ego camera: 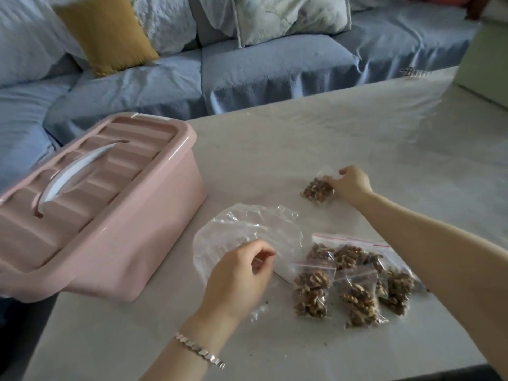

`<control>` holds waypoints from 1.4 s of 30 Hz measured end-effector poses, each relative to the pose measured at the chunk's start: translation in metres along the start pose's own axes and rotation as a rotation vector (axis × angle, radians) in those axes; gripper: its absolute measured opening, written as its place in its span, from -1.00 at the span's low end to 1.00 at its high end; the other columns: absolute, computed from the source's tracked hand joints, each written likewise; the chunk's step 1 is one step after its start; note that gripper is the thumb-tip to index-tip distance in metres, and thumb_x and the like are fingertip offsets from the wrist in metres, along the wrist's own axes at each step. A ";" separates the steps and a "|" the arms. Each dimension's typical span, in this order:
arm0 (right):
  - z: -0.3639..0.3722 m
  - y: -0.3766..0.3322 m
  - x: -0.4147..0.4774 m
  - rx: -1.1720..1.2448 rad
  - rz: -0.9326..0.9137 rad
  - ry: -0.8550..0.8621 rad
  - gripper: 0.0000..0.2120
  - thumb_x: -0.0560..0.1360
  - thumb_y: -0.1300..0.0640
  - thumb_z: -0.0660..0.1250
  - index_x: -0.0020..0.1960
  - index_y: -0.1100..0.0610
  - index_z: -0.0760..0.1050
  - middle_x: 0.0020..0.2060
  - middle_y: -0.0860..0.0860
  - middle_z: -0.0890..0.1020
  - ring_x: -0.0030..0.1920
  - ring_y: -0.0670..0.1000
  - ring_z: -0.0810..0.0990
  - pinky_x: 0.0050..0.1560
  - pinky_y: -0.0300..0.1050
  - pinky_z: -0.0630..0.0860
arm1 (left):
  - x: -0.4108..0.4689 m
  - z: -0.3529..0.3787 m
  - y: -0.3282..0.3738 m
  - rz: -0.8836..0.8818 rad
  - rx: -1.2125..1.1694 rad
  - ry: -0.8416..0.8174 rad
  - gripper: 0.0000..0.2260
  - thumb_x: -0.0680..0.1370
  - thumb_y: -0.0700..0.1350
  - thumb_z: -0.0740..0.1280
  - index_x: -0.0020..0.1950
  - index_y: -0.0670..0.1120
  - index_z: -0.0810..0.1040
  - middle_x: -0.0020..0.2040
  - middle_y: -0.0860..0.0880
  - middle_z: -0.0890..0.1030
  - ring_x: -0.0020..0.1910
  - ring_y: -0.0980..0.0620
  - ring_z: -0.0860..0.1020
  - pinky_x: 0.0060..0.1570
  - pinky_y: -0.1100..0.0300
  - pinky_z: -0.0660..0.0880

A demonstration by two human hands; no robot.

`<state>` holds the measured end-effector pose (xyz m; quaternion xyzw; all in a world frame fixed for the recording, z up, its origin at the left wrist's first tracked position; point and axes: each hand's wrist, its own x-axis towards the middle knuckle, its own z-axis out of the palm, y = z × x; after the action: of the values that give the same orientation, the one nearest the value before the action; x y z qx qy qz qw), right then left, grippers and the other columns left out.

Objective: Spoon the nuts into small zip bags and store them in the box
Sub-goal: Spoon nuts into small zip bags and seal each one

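Observation:
A pink box [115,229] with a white handle stands at the table's left, its lid on. My right hand [350,184] grips a small zip bag of nuts [317,189] lying on the table, far right of the box. Several filled zip bags of nuts [354,281] lie in a pile near the front right, below my right forearm. My left hand [239,279] hovers with curled fingers over a large empty clear plastic bag [247,237] beside the box; whether it pinches the plastic is unclear.
The pale table [330,138] spreads back and to the right. A blue sofa [247,72] with a yellow cushion [107,34] and pale pillows stands behind it. A light green object [483,67] sits at the table's far right corner.

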<state>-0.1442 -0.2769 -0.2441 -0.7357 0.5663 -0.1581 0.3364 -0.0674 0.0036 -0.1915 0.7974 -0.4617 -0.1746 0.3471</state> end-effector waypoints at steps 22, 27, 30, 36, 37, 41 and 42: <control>-0.038 -0.006 -0.218 0.195 -0.671 -0.330 -0.77 0.37 0.25 0.47 -0.25 -0.08 0.57 -0.33 -0.18 0.58 -0.26 -0.16 0.57 -0.21 -0.42 0.44 | -0.050 -0.005 0.007 -0.202 -0.623 -0.136 -0.80 0.39 -0.15 0.44 0.00 0.00 0.63 -0.03 0.09 0.67 0.00 0.16 0.62 -0.31 0.08 0.62; -0.008 0.011 -0.233 0.262 -0.539 -0.388 -0.76 0.39 0.24 0.44 -0.19 -0.11 0.53 -0.26 -0.15 0.63 -0.18 -0.21 0.58 -0.17 -0.41 0.46 | -0.062 0.011 -0.009 -0.271 -0.675 -0.038 -0.77 0.45 -0.38 0.36 -0.20 -0.06 0.67 -0.26 -0.02 0.69 -0.27 0.07 0.64 -0.37 0.21 0.57; 0.000 0.015 -0.245 0.423 -0.401 -0.490 -0.66 0.38 0.31 0.45 -0.07 -0.10 0.49 -0.19 -0.15 0.67 -0.10 -0.24 0.63 -0.06 -0.39 0.51 | -0.065 0.018 -0.015 -0.254 -0.629 -0.008 -0.87 0.43 -0.36 0.40 -0.14 -0.16 0.65 -0.24 -0.07 0.69 -0.23 0.01 0.66 -0.22 0.23 0.57; 0.010 0.018 -0.246 0.446 -0.270 -0.442 -0.70 0.34 0.28 0.49 -0.10 -0.07 0.53 -0.18 -0.04 0.66 -0.14 -0.15 0.66 -0.05 -0.32 0.55 | -0.066 0.025 -0.019 -0.285 -0.509 0.037 -0.81 0.38 -0.35 0.46 -0.17 -0.05 0.62 -0.25 0.05 0.69 -0.21 0.14 0.64 -0.18 0.35 0.51; 0.010 0.017 -0.246 0.430 -0.273 -0.431 -0.73 0.34 0.27 0.49 -0.13 -0.07 0.55 -0.20 -0.06 0.67 -0.17 -0.17 0.66 -0.08 -0.34 0.55 | -0.066 0.025 -0.019 -0.286 -0.501 0.047 -0.80 0.38 -0.33 0.47 -0.18 -0.04 0.61 -0.26 0.06 0.68 -0.22 0.14 0.64 -0.19 0.36 0.51; 0.012 0.014 -0.247 0.347 -0.337 -0.375 -0.79 0.35 0.19 0.50 -0.21 -0.11 0.58 -0.31 -0.16 0.65 -0.26 -0.22 0.61 -0.21 -0.41 0.50 | -0.069 0.024 -0.017 -0.288 -0.526 0.050 -0.82 0.37 -0.31 0.49 -0.21 -0.03 0.61 -0.31 0.11 0.68 -0.30 0.17 0.63 -0.26 0.40 0.49; 0.012 0.013 -0.247 0.337 -0.346 -0.369 -0.81 0.35 0.17 0.50 -0.23 -0.12 0.59 -0.34 -0.17 0.64 -0.28 -0.21 0.60 -0.24 -0.41 0.48 | -0.070 0.023 -0.017 -0.273 -0.522 0.051 -0.82 0.36 -0.30 0.49 -0.22 -0.02 0.62 -0.32 0.13 0.68 -0.31 0.18 0.63 -0.26 0.41 0.49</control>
<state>-0.2230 -0.0433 -0.2249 -0.7712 0.3276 -0.1685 0.5191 -0.1062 0.0608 -0.2227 0.7400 -0.2805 -0.3124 0.5255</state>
